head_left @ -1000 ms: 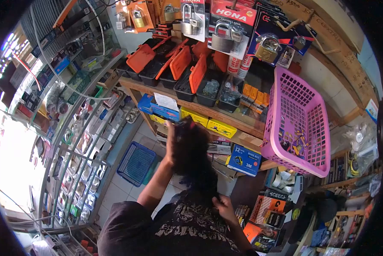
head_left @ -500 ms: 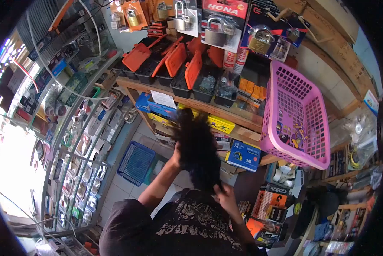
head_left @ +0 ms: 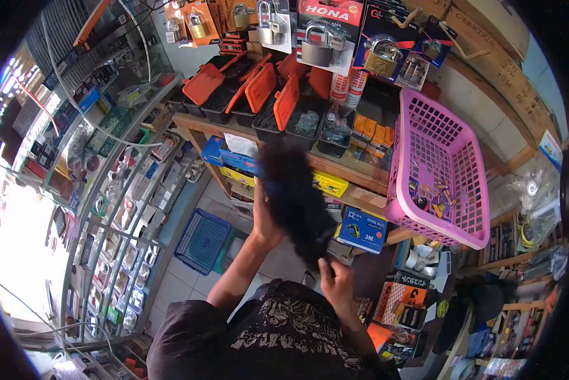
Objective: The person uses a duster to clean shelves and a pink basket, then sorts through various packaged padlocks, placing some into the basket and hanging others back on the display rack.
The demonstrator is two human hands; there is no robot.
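Note:
A long, shaggy black feather duster (head_left: 290, 193) slants across the middle of the view, its outline smeared by motion. My left hand (head_left: 266, 221) is against its left side, thumb upward, with the other fingers mostly hidden behind the dark bristles. At the lower end, my right hand (head_left: 336, 280) is closed around the duster's narrow end. The tufted top reaches up in front of the wooden shelf edge, below the black bins (head_left: 270, 134) with raised orange lids (head_left: 259, 87).
A pink plastic basket (head_left: 406, 209) with small items stands to the right on the counter. Padlocks (head_left: 316, 47) hang above. A blue box (head_left: 362, 229) sits on a lower shelf. On the floor is a blue basket (head_left: 202, 240); a glass display shelf (head_left: 116, 237) lines the left.
The duster has shifted and tilted, its lower end moving right and its top becoming more blurred. My left hand has risen slightly; my right hand has come up a little too.

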